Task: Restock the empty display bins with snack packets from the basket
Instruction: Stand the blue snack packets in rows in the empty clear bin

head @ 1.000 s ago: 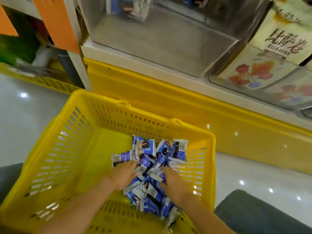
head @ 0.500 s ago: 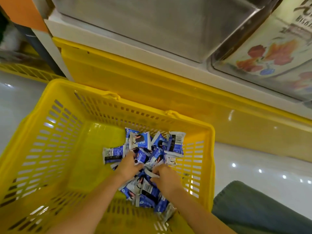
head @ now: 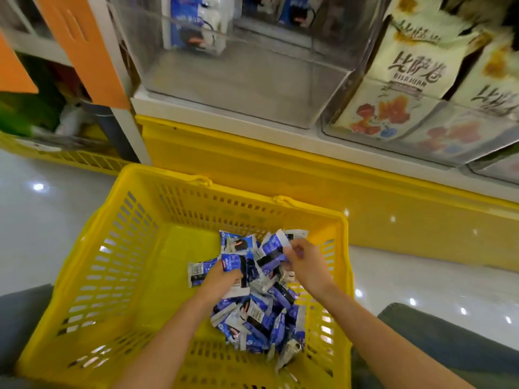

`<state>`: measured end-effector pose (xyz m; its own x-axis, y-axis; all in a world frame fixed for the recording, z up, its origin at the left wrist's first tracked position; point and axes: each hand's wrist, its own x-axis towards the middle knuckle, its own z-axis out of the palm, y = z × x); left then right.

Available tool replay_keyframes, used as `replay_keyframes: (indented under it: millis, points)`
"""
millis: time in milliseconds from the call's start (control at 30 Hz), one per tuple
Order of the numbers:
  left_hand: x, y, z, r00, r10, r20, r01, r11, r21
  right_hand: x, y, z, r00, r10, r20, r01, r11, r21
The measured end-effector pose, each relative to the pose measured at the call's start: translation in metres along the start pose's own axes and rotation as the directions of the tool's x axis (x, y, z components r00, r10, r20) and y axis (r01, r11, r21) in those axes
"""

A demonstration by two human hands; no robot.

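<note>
Closest to you, the snack packets lie in a loose heap against the right side of the yellow basket, and both your hands are in among them. Your left hand has its fingers curled down over a packet at the heap's left edge. Your right hand pinches the corner of another between thumb and fingertips, raised a little above the rest. Judge these as light, crinkly foil sachets, slick on the faces and limp at the sealed edges, so they are likely to slide off one another and spill from a loose handful. What is inside may crush, so gather them and do not squeeze. Wrap your fingers under the flat bodies, or take a single one by its crimped end seam. Beyond the basket, up on the shelf, the clear display bin holds only a few matching packets at its back, while cream bags fill its neighbour on the right.
</note>
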<state>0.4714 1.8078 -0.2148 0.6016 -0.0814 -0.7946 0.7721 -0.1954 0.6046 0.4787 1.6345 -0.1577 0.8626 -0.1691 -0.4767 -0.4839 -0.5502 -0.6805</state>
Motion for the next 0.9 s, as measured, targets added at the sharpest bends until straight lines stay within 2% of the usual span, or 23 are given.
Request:
replay_keyframes:
  millis: [67,133,233,300,367,433,500,567,667,800,900]
  points:
    - [-0.018,0.010,0.001,0.995,-0.077,0.059,0.091,0.954,-0.286,-0.009,-0.015,-0.005,0.995,-0.090,-0.043,0.092,0.994,0.061]
    - [-0.035,0.019,-0.001,0.986,-0.044,0.162,0.115,0.881,-0.460,-0.021,-0.029,-0.012,0.958,-0.284,-0.033,0.281,0.957,-0.067]
    - [-0.051,0.031,-0.008,0.968,0.081,0.237,0.062,0.839,-0.540,-0.039,-0.047,-0.025,0.830,-0.539,0.144,0.556,0.775,-0.301]
    - [-0.060,0.041,-0.014,0.957,0.169,0.237,-0.008,0.829,-0.559,-0.050,-0.057,-0.030,0.746,-0.612,0.262,0.663,0.645,-0.380]
    - [-0.073,0.051,-0.021,0.952,0.235,0.195,-0.095,0.835,-0.541,-0.061,-0.064,-0.032,0.700,-0.650,0.295,0.708,0.578,-0.405]
    - [-0.083,0.058,-0.029,0.937,0.318,0.143,-0.205,0.834,-0.513,-0.072,-0.070,-0.031,0.716,-0.658,0.235,0.695,0.635,-0.338]
    - [-0.096,0.067,-0.036,0.915,0.390,0.107,-0.294,0.822,-0.487,-0.081,-0.081,-0.027,0.806,-0.581,0.111,0.591,0.792,-0.152]
    - [-0.107,0.075,-0.041,0.887,0.455,0.079,-0.369,0.802,-0.470,-0.088,-0.095,-0.024,0.896,-0.438,0.069,0.432,0.897,0.091]
    - [-0.126,0.087,-0.047,0.846,0.528,0.067,-0.464,0.794,-0.392,-0.091,-0.108,-0.022,0.937,-0.305,0.172,0.244,0.921,0.303]
    - [-0.148,0.109,-0.064,0.817,0.570,0.090,-0.552,0.818,-0.163,-0.100,-0.116,-0.022,0.931,-0.324,0.170,0.254,0.906,0.339]
    - [-0.164,0.125,-0.075,0.796,0.600,0.085,-0.594,0.800,-0.088,-0.101,-0.127,-0.026,0.921,-0.367,0.133,0.311,0.896,0.317]
